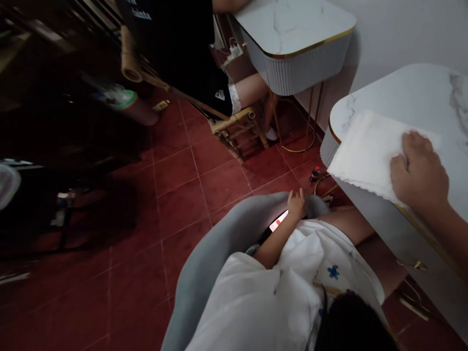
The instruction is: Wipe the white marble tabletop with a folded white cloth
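My right hand (pixel 420 173) presses down on a white cloth (pixel 369 146) with a wavy edge, its fingers bent over the fabric. The cloth lies folded on a marble-patterned tabletop (pixel 402 92) and hangs partly over the near edge. Close to my lap, my left hand (pixel 297 204) is raised a little, fingers loosely apart, with nothing seen in it. A phone (pixel 278 222) with a lit screen is beside that wrist, against the grey chair (pixel 215 248); its lower part is hidden by my forearm.
Another person in black (pixel 175 53) sits on a bamboo chair (pixel 234 126) at a second marble-topped table (pixel 296 24). A dark bottle with a red cap (pixel 314 174) stands on the red tiled floor (pixel 190 195). Blurred dark furniture fills the left.
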Demonstrator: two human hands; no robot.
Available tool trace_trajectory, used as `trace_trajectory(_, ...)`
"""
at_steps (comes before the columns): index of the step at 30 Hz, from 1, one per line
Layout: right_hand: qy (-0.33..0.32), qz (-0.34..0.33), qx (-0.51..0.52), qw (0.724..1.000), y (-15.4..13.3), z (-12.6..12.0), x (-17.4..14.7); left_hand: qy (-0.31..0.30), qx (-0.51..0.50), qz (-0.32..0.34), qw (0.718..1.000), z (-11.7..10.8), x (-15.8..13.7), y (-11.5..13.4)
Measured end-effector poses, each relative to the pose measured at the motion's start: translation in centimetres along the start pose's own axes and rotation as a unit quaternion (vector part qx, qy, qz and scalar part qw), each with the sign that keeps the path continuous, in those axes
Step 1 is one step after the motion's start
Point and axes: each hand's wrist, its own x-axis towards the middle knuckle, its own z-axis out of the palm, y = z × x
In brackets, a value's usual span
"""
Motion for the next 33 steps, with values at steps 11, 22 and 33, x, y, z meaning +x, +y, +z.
trace_trajectory(11,0.034,-0.023,0.026,0.999,-0.3,0.3,0.0,-0.112,0.241,-0.005,0.964,3.5,0.5,0.8)
trace_trajectory(22,0.021,-0.025,0.067,0.997,0.1,1.0,0.0,-0.115,0.135,-0.026,0.984,4.4,1.3,1.0)
trace_trajectory(33,0.024,-0.009,0.101,0.995,-0.3,1.0,-0.4,-0.109,0.003,-0.014,0.994,1.5,5.3,4.0)
